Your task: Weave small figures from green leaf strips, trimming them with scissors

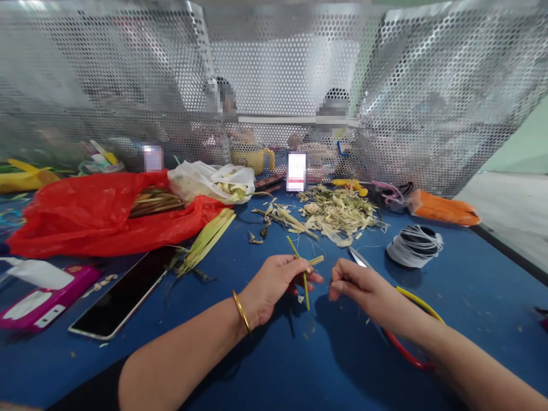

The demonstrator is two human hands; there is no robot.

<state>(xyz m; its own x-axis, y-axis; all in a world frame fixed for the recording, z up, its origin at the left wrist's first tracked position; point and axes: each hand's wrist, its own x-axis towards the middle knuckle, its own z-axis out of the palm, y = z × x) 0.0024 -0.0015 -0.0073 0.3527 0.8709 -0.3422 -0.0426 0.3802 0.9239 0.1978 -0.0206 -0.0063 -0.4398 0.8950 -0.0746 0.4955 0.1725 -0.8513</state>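
My left hand (pixel 285 277) pinches a thin green strip of plant leaf (pixel 306 291), which crosses a paler yellowish strip (pixel 317 260) in the same fingers. A gold bangle (pixel 242 311) circles that wrist. Just to the right, my right hand (pixel 353 282) is closed with thumb against fingers; whatever it may hold is too small to make out. Under the right forearm lies a pair of scissors with red and yellow handles (pixel 405 348), its blades (pixel 357 256) showing beyond the hand. A spool of white string (pixel 415 246) stands right of the scissors.
A pile of dry husk scraps (pixel 338 211) lies ahead on the blue table (pixel 265 365). To the left are a red plastic bag (pixel 94 217), long husk strips (pixel 208 240), a phone (pixel 124 294) and a magenta device (pixel 51 302). An orange packet (pixel 445 208) sits right, before a perforated screen (pixel 286 57).
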